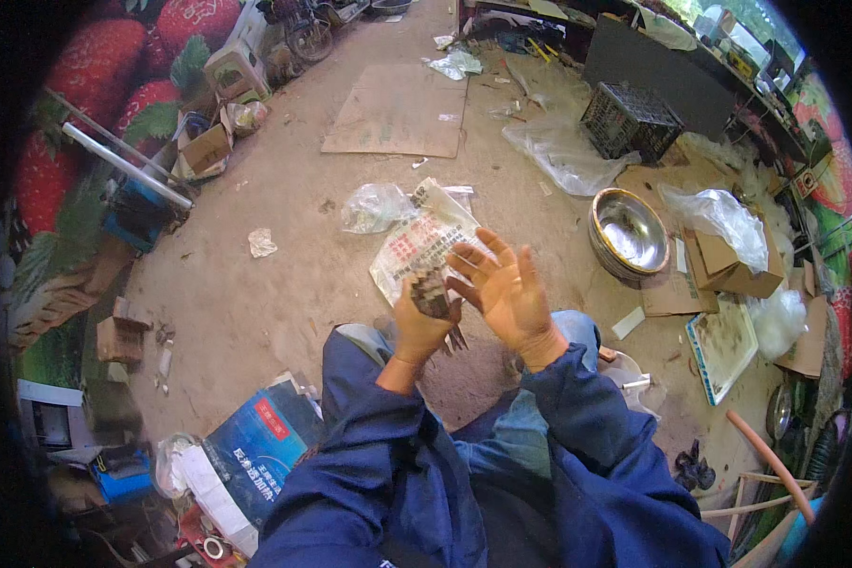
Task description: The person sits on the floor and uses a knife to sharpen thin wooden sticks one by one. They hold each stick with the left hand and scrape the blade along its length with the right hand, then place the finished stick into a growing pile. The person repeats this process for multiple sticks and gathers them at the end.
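In front of my knees, my left hand (417,324) is closed around a dark grey-brown bundle (431,292). Its blunt end shows above the fist, and thin dark strips stick out below. They look like short sticks, but I cannot make out their kind. Just right of the bundle, my right hand (515,301) is raised with its palm showing and fingers spread, holding nothing. Beyond both hands, a white printed sack (420,239) lies flat on the dirt floor, with a clear plastic bag (373,207) at its left edge.
A metal basin (629,233) and an open cardboard box (738,254) stand to the right, near a black crate (631,123). Flat cardboard (398,111) lies far ahead. By my left leg is a blue printed carton (260,445). A white-rimmed tray (721,346) lies right.
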Motion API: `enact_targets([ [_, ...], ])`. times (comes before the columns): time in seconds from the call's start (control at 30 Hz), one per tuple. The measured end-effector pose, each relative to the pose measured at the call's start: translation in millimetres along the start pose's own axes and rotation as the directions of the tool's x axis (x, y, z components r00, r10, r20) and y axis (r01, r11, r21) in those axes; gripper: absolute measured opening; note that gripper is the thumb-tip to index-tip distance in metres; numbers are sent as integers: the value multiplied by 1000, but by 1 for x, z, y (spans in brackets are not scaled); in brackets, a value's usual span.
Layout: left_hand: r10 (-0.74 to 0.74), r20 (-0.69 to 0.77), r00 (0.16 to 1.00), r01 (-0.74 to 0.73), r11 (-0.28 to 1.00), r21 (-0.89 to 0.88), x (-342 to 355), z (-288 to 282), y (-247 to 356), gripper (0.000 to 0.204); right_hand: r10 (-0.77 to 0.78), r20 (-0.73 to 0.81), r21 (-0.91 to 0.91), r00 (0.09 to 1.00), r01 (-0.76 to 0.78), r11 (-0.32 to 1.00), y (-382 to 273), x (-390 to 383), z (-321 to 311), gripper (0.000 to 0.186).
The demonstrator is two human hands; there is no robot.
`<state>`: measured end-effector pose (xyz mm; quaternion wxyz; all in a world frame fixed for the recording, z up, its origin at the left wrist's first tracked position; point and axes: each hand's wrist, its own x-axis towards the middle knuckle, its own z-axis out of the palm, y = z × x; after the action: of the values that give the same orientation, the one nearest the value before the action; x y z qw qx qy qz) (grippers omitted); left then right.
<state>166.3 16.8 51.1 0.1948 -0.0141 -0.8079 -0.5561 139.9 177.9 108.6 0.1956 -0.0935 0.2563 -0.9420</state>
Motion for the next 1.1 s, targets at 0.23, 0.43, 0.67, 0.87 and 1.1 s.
enact_targets([
  [0.23,-36,-92,995,-20,842,-540,42,-81,43,50,168,-11,-953,986,-61,296,-1,-17,-31,106],
  [0.43,-54,-134,990,-77,583,-809,64,-132,99,66,330,134,-990,934,139,8,22,-26,-25,110],
  [0.67,-195,-195,961,-64,530,-846,70,-176,124,61,451,147,-982,881,75,173,26,-18,14,101],
  [0.87,-228,-227,947,-43,607,-793,64,-212,85,52,392,113,-987,913,60,147,79,-32,28,83],
  [1.1,-536,-146,832,201,535,-820,18,-251,-1,49,467,-1,-1000,884,9,-20,123,-41,19,72],
])
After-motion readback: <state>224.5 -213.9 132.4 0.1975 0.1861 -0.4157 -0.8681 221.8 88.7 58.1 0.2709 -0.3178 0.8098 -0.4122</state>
